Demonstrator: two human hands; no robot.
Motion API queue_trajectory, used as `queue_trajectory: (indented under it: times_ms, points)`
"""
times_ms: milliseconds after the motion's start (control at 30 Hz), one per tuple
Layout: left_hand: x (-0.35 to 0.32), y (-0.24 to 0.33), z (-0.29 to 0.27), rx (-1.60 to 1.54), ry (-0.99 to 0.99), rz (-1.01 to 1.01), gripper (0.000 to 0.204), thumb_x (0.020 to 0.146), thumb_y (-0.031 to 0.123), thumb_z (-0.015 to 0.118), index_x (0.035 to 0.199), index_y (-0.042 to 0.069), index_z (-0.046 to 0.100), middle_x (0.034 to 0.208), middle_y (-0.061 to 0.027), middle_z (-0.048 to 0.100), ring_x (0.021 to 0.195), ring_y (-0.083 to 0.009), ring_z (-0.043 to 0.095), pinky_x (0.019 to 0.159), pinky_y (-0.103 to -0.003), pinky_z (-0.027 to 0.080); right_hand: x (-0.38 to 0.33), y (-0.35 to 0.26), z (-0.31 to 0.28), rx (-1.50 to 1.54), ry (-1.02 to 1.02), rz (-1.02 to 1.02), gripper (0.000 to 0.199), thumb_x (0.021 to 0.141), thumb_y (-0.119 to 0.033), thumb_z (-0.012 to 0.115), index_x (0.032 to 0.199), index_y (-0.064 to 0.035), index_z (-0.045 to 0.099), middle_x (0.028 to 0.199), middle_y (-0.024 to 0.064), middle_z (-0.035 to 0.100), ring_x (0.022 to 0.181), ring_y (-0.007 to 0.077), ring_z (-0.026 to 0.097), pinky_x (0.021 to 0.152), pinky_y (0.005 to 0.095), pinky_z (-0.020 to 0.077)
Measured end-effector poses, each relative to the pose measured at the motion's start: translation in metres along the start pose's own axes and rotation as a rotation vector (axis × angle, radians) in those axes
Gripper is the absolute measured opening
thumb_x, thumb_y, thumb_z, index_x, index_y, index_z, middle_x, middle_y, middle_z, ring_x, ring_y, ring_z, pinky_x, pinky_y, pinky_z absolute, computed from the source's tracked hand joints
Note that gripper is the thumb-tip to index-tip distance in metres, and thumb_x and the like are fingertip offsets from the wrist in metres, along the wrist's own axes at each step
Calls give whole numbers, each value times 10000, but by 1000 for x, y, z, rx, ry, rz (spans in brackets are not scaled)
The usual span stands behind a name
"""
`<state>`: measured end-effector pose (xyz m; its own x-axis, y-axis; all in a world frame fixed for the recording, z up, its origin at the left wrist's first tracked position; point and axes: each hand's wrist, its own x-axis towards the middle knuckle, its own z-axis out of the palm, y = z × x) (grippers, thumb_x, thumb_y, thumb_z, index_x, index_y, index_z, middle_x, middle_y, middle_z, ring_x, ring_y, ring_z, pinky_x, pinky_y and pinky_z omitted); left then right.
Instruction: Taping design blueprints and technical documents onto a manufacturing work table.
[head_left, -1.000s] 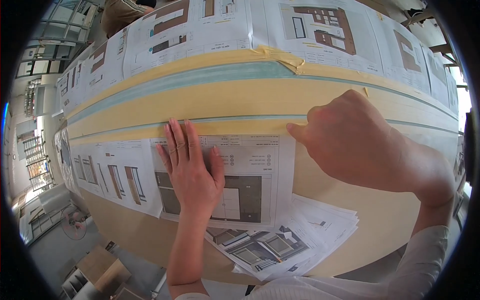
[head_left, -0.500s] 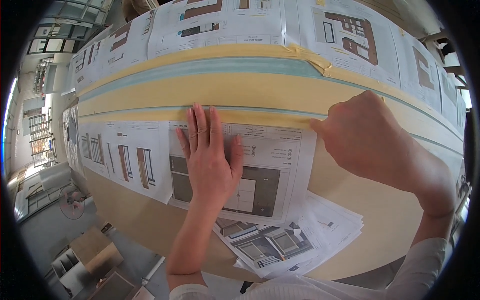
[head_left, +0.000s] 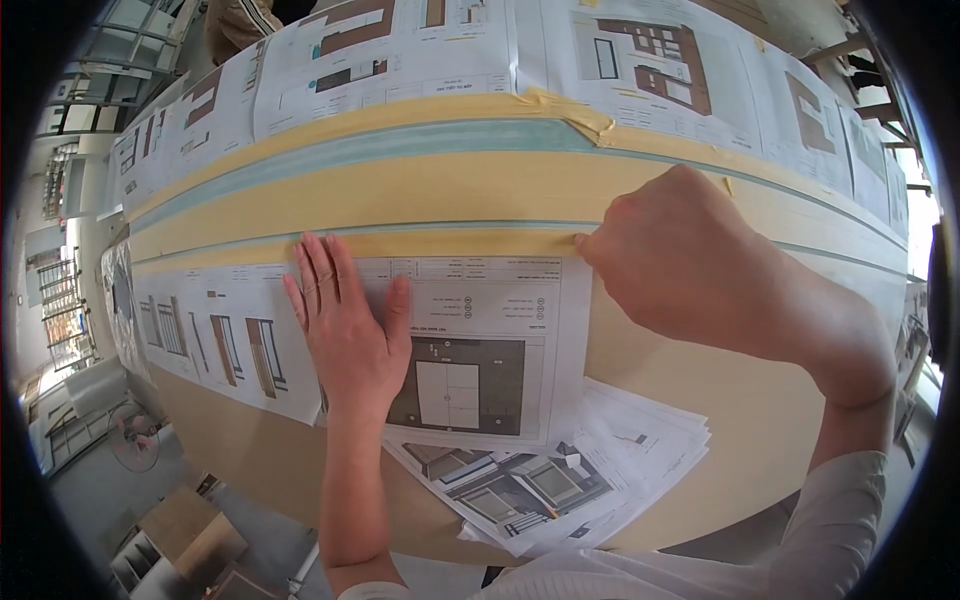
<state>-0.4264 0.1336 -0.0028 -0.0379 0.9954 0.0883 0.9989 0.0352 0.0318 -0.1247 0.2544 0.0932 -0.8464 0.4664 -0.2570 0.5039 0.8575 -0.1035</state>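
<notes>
My left hand (head_left: 352, 345) lies flat with its fingers extended on a printed drawing sheet (head_left: 562, 330). Its fingertips reach a strip of yellow masking tape (head_left: 455, 243) along the sheet's far edge. At the right end of that strip, my right hand (head_left: 690, 260) is closed, its thumb and bent fingers at the tape end; the exact grip is partly hidden behind the hand. Just beyond the strip runs a thin pale-green line, then a wide yellow band (head_left: 400, 192) and a broader green stripe (head_left: 440, 143).
More printed drawings (head_left: 225, 350) lie to the left, and others (head_left: 430, 60) cover the far side. A loose paper stack (head_left: 640, 450) sits near me on the tan board (head_left: 760, 420). Crumpled tape (head_left: 590, 122) lies on the far stripe. A fan (head_left: 133, 435) stands at lower left.
My left hand has slid left along the tape strip. My right hand stays at the strip's right end. The whole view has shifted slightly.
</notes>
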Motion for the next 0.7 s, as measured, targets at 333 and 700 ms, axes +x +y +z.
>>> queue_trajectory:
  times_ms: [333, 700]
  points:
    - [-8, 55, -2, -164, -22, 160, 784, 1068, 470, 603, 1567, -110, 431, 1660, -327, 398, 1579, -462, 350, 1300, -615, 222, 6, -11, -2, 5, -169, 139, 74, 769, -72, 669, 727, -96, 724, 646, 106, 694, 637, 306, 719, 572, 421, 544]
    - [-16, 119, 17, -303, -18, 254, 712, 1013, 367, 665, 1525, -96, 489, 1644, -287, 448, 1565, -432, 389, 1290, -624, 253, -14, 8, 11, 317, 1, 127, 354, 912, -156, 663, 1238, -84, 780, 1027, 192, 777, 973, 354, 739, 853, 427, 597]
